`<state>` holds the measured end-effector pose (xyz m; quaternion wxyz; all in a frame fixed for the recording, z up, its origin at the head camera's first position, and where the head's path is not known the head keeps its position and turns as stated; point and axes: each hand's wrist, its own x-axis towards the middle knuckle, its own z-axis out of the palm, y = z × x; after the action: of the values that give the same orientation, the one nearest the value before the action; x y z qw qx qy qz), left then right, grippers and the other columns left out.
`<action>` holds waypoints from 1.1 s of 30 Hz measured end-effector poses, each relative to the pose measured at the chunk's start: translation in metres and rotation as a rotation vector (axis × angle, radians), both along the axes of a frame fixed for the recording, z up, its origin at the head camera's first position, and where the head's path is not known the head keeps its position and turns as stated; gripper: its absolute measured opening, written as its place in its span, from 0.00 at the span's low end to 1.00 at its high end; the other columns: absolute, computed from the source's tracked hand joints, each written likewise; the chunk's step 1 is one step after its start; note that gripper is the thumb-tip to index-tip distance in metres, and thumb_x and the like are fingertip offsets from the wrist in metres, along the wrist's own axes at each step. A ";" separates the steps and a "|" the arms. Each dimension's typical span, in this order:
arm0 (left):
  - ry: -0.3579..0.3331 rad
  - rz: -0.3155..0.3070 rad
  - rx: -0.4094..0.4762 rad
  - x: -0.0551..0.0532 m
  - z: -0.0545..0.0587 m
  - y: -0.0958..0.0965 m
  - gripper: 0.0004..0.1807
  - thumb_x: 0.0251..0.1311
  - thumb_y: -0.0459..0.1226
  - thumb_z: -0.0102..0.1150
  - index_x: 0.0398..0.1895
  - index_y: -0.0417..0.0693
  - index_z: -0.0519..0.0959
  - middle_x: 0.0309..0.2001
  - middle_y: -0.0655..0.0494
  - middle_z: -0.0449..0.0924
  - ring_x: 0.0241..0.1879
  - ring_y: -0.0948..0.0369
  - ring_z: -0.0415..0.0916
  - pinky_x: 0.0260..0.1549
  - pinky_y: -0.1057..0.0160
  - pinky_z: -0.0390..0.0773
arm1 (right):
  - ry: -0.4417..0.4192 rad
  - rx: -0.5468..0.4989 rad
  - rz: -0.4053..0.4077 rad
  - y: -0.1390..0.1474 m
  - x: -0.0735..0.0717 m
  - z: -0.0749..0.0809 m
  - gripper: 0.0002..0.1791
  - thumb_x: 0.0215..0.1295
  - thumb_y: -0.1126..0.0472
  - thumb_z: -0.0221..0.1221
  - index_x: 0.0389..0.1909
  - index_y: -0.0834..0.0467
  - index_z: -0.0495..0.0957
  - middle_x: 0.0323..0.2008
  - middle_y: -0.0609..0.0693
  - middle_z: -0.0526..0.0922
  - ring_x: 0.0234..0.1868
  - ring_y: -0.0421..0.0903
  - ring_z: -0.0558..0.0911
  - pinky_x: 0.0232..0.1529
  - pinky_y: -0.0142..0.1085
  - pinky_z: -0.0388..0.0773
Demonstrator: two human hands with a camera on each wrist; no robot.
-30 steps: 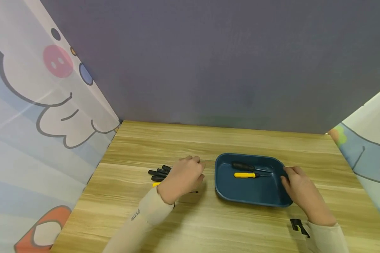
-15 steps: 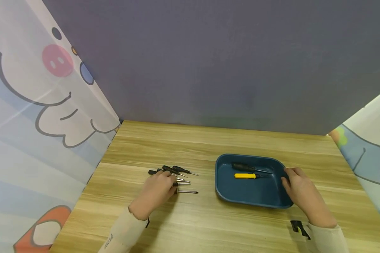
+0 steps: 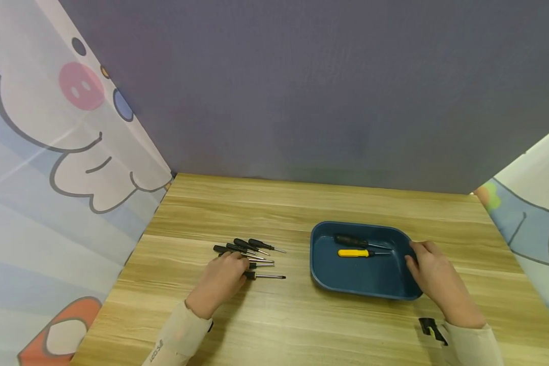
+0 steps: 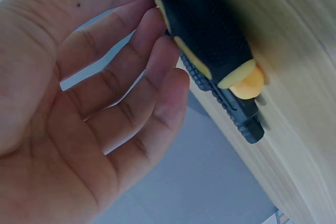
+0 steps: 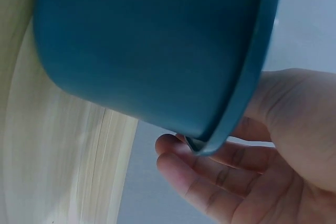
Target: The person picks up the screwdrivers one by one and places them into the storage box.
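Note:
My left hand (image 3: 220, 280) is at the near side of a group of screwdrivers. Its thumb and fingertips pinch the thick handle of a black and yellow screwdriver (image 4: 210, 35); the tip of the thumb is out of frame in the left wrist view. In the head view that screwdriver's shaft points right, close over the table. My right hand (image 3: 434, 277) grips the right end of a dark blue tray (image 3: 357, 279), thumb and fingers at its rim (image 5: 252, 77). Inside the tray lie a yellow-handled screwdriver (image 3: 353, 253) and a black-handled screwdriver (image 3: 349, 241), both pointing right.
Several black-handled screwdrivers (image 3: 260, 244) lie fanned out just beyond my left hand, shafts toward the tray. The wooden table (image 3: 293, 325) ends at a grey panel (image 3: 320, 101) at the back. Printed curtains (image 3: 73, 203) hang on both sides.
My left hand has moved left and back from over the gap beside the tray to the screwdriver handles, and now holds the nearest one. The right hand and tray have stayed put.

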<state>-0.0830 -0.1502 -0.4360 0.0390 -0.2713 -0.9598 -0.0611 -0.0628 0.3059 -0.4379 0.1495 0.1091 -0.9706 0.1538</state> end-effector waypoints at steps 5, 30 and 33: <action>0.004 -0.003 -0.017 -0.001 -0.004 0.000 0.09 0.46 0.31 0.76 0.26 0.46 0.82 0.30 0.52 0.79 0.32 0.51 0.79 0.30 0.53 0.82 | 0.000 0.000 0.000 -0.001 0.000 0.001 0.20 0.57 0.74 0.65 0.48 0.82 0.74 0.40 0.74 0.75 0.34 0.67 0.80 0.30 0.56 0.80; 0.006 -0.003 -0.072 0.002 -0.011 0.002 0.10 0.45 0.31 0.73 0.32 0.44 0.84 0.35 0.49 0.80 0.34 0.51 0.79 0.31 0.53 0.82 | -0.018 -0.007 -0.018 -0.001 0.001 0.000 0.20 0.58 0.72 0.66 0.48 0.81 0.74 0.41 0.74 0.75 0.36 0.69 0.80 0.33 0.59 0.79; -0.007 -0.018 -0.060 0.002 -0.008 0.003 0.09 0.46 0.32 0.74 0.31 0.44 0.84 0.33 0.50 0.79 0.33 0.51 0.79 0.31 0.53 0.82 | -0.022 -0.010 -0.021 0.000 0.001 0.001 0.21 0.58 0.72 0.66 0.49 0.81 0.74 0.41 0.74 0.74 0.36 0.69 0.79 0.33 0.59 0.79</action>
<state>-0.0808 -0.1475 -0.4440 0.0269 -0.2807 -0.9588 -0.0335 -0.0621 0.3057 -0.4373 0.1408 0.0963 -0.9725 0.1584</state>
